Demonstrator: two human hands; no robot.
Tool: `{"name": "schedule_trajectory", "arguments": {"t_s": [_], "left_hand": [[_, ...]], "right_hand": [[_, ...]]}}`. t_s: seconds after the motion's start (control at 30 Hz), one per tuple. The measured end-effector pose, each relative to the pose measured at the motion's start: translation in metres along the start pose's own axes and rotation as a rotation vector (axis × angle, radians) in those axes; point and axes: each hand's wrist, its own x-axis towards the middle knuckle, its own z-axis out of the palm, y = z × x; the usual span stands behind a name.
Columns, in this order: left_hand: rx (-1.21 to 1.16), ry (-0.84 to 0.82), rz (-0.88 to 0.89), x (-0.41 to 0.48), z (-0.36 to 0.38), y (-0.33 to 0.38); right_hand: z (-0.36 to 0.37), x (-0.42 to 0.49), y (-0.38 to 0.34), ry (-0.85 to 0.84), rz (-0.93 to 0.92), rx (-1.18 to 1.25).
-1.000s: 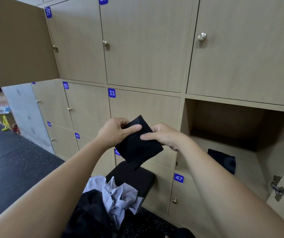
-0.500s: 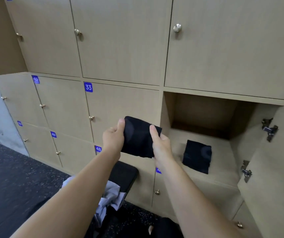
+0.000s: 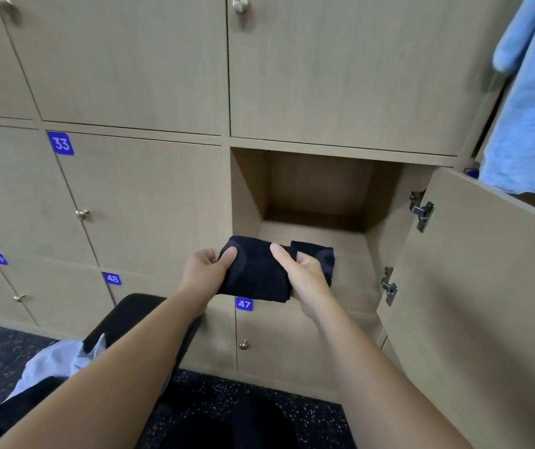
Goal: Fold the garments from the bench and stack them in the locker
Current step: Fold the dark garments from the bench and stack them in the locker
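Observation:
A folded black garment (image 3: 255, 273) is held flat at the front edge of the open locker (image 3: 311, 196). My left hand (image 3: 206, 273) grips its left side with the thumb on top. My right hand (image 3: 305, 280) grips its right side the same way. Behind my right hand, a second folded black garment (image 3: 319, 256) lies on the locker floor, partly hidden. On the black bench (image 3: 130, 311) at lower left lie a crumpled light grey-blue garment (image 3: 55, 361) and a dark one (image 3: 16, 413).
The locker's door (image 3: 473, 303) stands open to the right with two metal hinges. A light blue cloth (image 3: 531, 102) hangs at the upper right. Closed lockers numbered 33, 47 and 48 surround the opening. Dark speckled floor lies below.
Both hands have carried the folded black garment rightward and down to the open locker's front edge. My view has swung right, bringing the locker to the centre.

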Motion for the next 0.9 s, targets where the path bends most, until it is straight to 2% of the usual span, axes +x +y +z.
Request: {"name": "schedule_trajectory", "arguments": {"t_s": [0.07,0.13,0.27,0.37,0.63,0.9], "left_hand": [[-0.032,0.009,-0.036,0.01,0.018,-0.003],[-0.083,-0.008,-0.1,0.02,0.037,-0.007],[-0.192,-0.103,-0.263,0.041,0.073,-0.019],[-0.232,-0.171,-0.326,0.057,0.094,-0.03],[-0.133,-0.22,-0.228,0.136,0.145,-0.019],[-0.151,-0.233,-0.18,0.192,0.188,-0.026]], "right_hand": [[-0.021,0.004,0.006,-0.078,0.059,0.037],[-0.041,0.01,0.013,-0.063,0.059,0.026],[-0.071,0.031,0.03,0.158,0.057,-0.022],[-0.086,0.054,0.044,0.248,0.042,-0.105],[-0.115,0.143,0.035,0.312,0.054,-0.295],[-0.134,0.218,0.047,0.358,0.096,-0.249]]}}
